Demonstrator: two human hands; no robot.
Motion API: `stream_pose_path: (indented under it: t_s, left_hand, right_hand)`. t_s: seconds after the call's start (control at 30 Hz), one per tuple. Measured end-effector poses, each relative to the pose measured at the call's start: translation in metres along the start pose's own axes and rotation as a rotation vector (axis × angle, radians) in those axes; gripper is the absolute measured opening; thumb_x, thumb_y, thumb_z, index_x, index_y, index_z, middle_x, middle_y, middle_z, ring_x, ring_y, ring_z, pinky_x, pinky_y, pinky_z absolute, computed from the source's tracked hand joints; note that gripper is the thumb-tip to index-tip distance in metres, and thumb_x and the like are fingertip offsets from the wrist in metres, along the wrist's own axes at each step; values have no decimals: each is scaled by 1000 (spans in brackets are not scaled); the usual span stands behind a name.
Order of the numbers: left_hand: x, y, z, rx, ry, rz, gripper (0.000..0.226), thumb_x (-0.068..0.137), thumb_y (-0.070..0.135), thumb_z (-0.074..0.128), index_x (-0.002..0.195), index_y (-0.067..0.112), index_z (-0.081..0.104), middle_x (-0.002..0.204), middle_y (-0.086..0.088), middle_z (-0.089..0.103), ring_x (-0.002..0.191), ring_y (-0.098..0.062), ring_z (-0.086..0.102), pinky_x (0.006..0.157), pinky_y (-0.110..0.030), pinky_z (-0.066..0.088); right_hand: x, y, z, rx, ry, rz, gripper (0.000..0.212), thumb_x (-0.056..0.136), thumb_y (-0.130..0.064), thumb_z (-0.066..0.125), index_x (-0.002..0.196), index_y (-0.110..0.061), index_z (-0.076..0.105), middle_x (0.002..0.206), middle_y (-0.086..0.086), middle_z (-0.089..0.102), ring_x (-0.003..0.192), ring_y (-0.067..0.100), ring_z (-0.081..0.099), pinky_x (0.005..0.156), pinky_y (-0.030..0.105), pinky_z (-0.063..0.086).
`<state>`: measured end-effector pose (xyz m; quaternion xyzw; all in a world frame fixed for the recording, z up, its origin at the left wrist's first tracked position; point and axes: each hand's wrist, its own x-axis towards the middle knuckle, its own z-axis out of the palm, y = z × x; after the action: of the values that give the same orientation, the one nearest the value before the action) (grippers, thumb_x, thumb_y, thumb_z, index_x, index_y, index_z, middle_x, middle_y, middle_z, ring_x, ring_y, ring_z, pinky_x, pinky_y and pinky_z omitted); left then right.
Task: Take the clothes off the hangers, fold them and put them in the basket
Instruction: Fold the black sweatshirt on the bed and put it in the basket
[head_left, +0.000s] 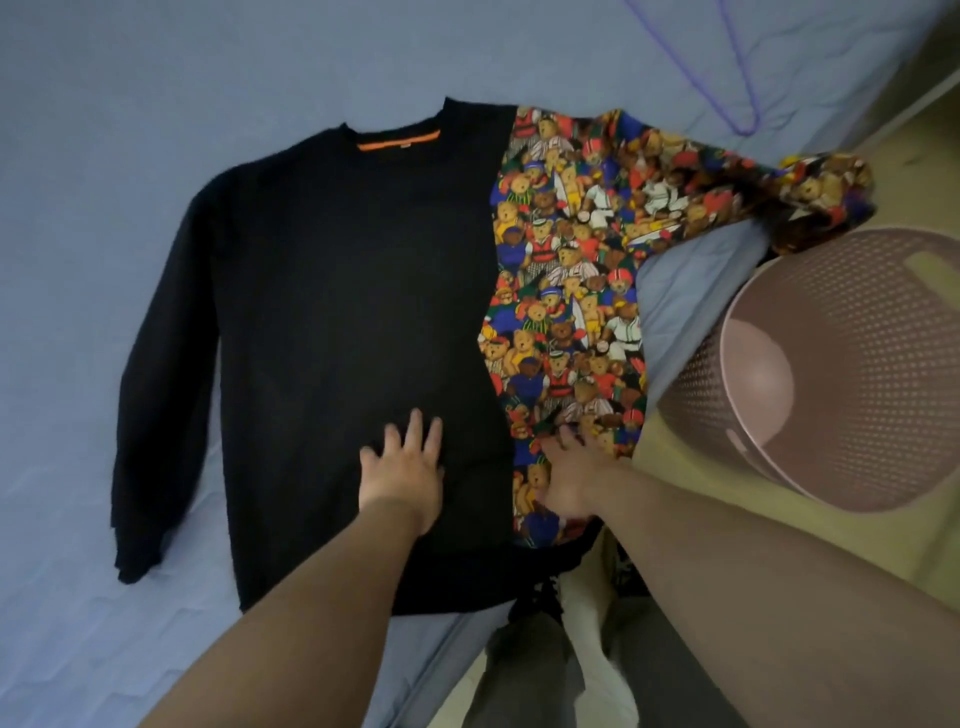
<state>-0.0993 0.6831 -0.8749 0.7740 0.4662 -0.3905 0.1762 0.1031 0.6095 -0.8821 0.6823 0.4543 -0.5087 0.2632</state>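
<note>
Sweater (353, 312) is laid flat on bed (104, 130); left hand (402, 470) is pressed, fingers spread, on its black half, right hand (566, 486) flat on print; basket (857, 291) at right edge.

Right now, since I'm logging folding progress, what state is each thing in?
sweatshirt: unfolded, spread flat on the bed.
hanger: bare, lying on the bed.
basket: nothing seen inside.
left hand: open, flat on the black half.
right hand: blurred, fingers out on the printed half.
</note>
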Motion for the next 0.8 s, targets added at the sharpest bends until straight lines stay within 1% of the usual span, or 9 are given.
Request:
stream_pose_path:
  t_s: [0.07, 0.1, 0.17, 0.23, 0.37, 0.47, 0.57, 0.7, 0.8]
  left_hand:
    - [16, 10, -7, 65, -331, -72, 92, 97, 38, 52, 153, 25, -19, 160, -2, -27, 151, -33, -6, 111, -56, 32]
    - [22, 17, -18, 96, -412, -110, 96, 94, 31, 59, 155, 23, -14, 162, -5, -23, 150, -36, 0, 109, -57, 35]
    - [33, 41, -55, 137, -406, -95, 74, 91, 20, 62, 155, 18, 25, 159, -14, 22, 137, -38, 38, 100, -53, 44]
    - [43, 74, -92, 59, -163, 10, 41, 92, 17, 59, 132, 15, 54, 126, -9, 58, 109, -28, 60, 87, -42, 51]
    - [75, 144, -137, -42, 270, 296, 53, 91, 18, 58, 139, 16, 37, 137, -8, 42, 123, -29, 46, 92, -42, 48]
    - [104, 174, -147, -41, 2, 259, 87, 86, 17, 64, 156, 20, 12, 163, -1, 8, 147, -31, 18, 110, -50, 35]
    - [122, 199, -154, -21, -292, 117, 97, 88, 13, 62, 157, 21, -6, 163, 5, -18, 151, -31, -2, 112, -56, 28]
    - [115, 227, -172, -113, -53, 34, 61, 90, 14, 53, 147, 10, 33, 156, -9, 29, 137, -33, 36, 102, -46, 43]
    - [107, 251, -179, -487, 240, 202, 58, 82, 21, 65, 136, 19, 44, 135, -5, 47, 124, -25, 46, 101, -38, 43]
  right_hand:
    - [-2, 10, -26, 94, 144, -48, 54, 93, -44, 46, 142, -23, 39, 144, 6, 42, 133, 31, 42, 104, 48, 38]
    - [-5, 16, -40, 131, 329, -73, 43, 93, -38, 48, 132, -21, 47, 132, 7, 49, 123, 30, 49, 97, 44, 43]
    - [-11, 33, -72, 110, 660, -50, 34, 92, -30, 54, 123, -18, 50, 125, 8, 49, 115, 29, 50, 93, 42, 45]
    - [-5, 58, -108, 53, 834, 104, 41, 88, -25, 58, 127, -16, 48, 135, 12, 40, 123, 32, 41, 99, 44, 39]
    - [13, 129, -180, -53, 851, 393, 52, 92, -24, 48, 143, -19, 38, 161, 19, 7, 146, 38, 11, 115, 54, 16]
    - [21, 178, -220, -179, 829, 443, 45, 97, -27, 40, 141, -21, 44, 163, 20, -6, 149, 41, -1, 117, 60, 5]
    - [33, 222, -244, -273, 769, 480, 47, 101, -30, 30, 144, -19, 46, 164, 17, -5, 148, 40, -3, 117, 60, 0]
    - [27, 240, -256, -52, 770, 460, 41, 96, -19, 40, 133, -12, 57, 146, 18, 40, 136, 44, 33, 114, 61, 18]
    - [5, 224, -263, 70, 925, 288, 34, 94, -16, 45, 127, -10, 52, 125, 15, 57, 112, 40, 58, 93, 49, 43]
